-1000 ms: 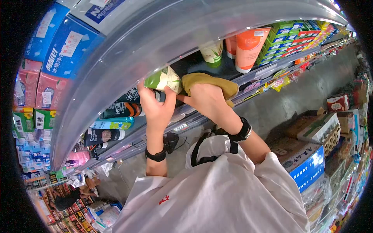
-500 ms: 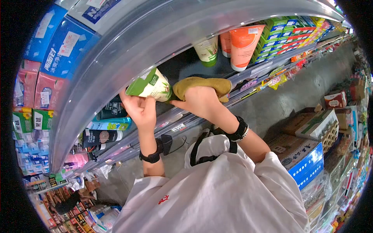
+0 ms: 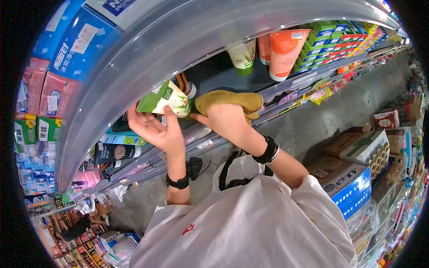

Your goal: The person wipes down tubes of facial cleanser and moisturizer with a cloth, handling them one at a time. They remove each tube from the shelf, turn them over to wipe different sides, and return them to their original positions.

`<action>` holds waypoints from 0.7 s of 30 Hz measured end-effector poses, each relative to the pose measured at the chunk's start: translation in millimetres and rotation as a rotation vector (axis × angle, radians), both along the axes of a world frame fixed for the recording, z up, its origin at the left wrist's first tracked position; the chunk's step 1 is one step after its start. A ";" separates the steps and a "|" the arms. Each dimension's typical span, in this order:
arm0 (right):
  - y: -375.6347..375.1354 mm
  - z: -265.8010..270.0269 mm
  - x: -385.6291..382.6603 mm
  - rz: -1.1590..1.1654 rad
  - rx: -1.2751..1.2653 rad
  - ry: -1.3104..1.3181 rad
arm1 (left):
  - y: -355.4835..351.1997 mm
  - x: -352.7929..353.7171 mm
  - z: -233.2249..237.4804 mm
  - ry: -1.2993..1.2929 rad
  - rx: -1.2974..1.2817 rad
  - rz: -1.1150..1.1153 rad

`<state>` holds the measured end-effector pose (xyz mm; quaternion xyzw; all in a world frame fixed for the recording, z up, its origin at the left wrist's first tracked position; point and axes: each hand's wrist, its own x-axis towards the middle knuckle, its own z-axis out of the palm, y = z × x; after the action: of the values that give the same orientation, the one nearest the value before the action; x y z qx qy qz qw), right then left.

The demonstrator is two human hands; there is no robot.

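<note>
Head view: the left hand's (image 3: 161, 134) thumb and fingers clamp a tilted white-and-green plastic squeeze tube (image 3: 163, 99), now farther left of the upright coral-orange plastic tube (image 3: 286, 58), exposing a black, orange-striped tube (image 3: 182, 84) between them. The right hand's (image 3: 230, 120) mostly hidden fingers grip a bunched mustard-brown cloth (image 3: 229, 101); the shift seemingly gives it more room.

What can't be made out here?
In the head view:
Right hand: fingers mostly hidden by the brown cloth.
Held tube: fine print too small to read.
Standing green-capped tube: top veiled by the translucent shelf edge.
White box: cut off by the picture's top edge.
</note>
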<state>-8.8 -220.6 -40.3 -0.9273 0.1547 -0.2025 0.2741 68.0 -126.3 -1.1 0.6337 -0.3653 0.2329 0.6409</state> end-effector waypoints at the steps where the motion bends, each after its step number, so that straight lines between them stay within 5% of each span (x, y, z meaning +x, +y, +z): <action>1: 1.1 -0.2 0.2 0.001 0.000 0.000 | 0.1 -1.9 -1.7 0.000 0.000 0.001; 7: 3.6 -9.8 3.3 -0.033 -0.070 -0.160 | -0.3 -9.3 -4.5 0.104 0.030 0.025; 19: -1.4 -2.3 -7.2 -0.004 0.054 0.091 | 0.2 -11.6 -0.4 0.076 0.029 0.027; 21: -2.8 -7.0 -11.3 -0.024 0.165 -0.239 | 1.3 -14.1 3.0 -0.144 0.095 0.266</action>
<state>-20.1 -223.4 -47.3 -0.8690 0.1483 -0.3012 0.3636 53.9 -125.0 1.9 0.6876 -0.3338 0.3431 0.5459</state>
